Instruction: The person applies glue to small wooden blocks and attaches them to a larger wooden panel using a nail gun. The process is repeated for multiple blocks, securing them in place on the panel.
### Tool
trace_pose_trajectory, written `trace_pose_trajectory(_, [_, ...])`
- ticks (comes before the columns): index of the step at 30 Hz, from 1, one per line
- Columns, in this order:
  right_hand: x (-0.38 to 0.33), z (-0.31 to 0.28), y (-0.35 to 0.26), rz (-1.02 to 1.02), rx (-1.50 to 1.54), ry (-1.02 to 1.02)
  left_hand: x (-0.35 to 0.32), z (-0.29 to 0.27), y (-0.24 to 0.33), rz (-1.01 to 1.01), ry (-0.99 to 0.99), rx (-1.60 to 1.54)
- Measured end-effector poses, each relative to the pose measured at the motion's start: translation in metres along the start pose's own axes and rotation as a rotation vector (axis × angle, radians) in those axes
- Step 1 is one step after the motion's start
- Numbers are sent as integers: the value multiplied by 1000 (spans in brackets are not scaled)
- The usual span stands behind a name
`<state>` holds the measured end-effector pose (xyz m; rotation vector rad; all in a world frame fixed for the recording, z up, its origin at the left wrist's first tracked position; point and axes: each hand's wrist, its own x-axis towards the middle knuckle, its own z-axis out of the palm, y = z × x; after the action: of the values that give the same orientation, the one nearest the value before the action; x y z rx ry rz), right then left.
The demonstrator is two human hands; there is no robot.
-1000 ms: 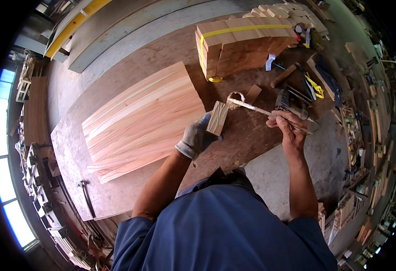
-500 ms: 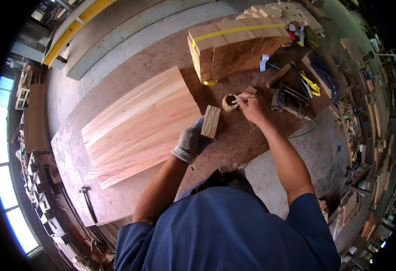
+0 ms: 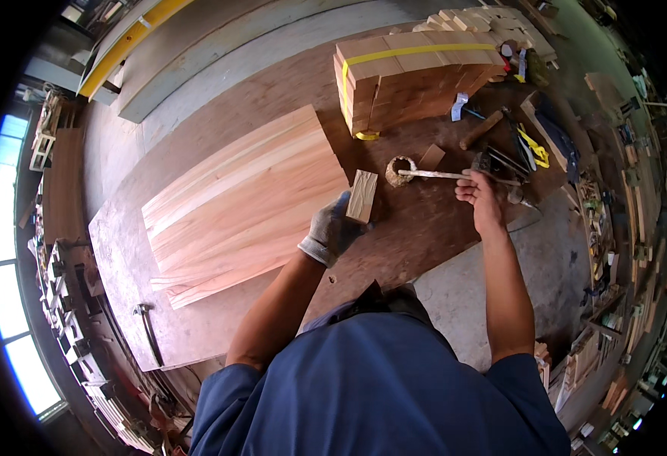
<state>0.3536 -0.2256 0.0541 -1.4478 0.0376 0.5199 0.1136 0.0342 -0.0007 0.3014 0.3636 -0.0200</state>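
My left hand (image 3: 332, 230), in a grey work glove, is closed around a small wooden block (image 3: 362, 196). Wavy streaks of what looks like glue cover the block's upturned face. On the right, my bare right hand (image 3: 482, 199) has its fingers curled at a long thin stick (image 3: 436, 174). The stick's left end rests at the rim of a small crusted pot (image 3: 400, 172). Beside the pot lies a small flat wooden piece (image 3: 431, 157). To the left of my gloved hand lies a wide wooden panel (image 3: 246, 205) made of joined strips.
A stack of wooden blocks bound with yellow strap (image 3: 417, 87) stands at the back of the table (image 3: 120, 228). A power tool (image 3: 522, 199), partly behind my right hand, and a wooden handle (image 3: 481, 130) lie at right. A hammer (image 3: 148, 334) sits at the left edge.
My right hand has moved right, away from the pot, and the stick now stretches sideways from the pot to the hand. My left hand still holds the block in nearly the same place.
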Motion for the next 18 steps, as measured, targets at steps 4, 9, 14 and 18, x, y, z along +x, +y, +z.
trace_pose_trajectory(4, [-49, 18, -42, -77, 17, -216, -1, -1, 0, 11, 73, 43])
trace_pose_trajectory(9, [-88, 40, -59, -298, -247, -373, -1, 14, 0, -1, 107, -2])
trace_pose_trajectory(14, [-103, 47, -66, -329, -320, -509, -1, 27, -1, 26, 255, 11])
trace_pose_trajectory(18, [-105, 46, -72, -293, -287, -522, 1, 16, -3, 45, 223, 29])
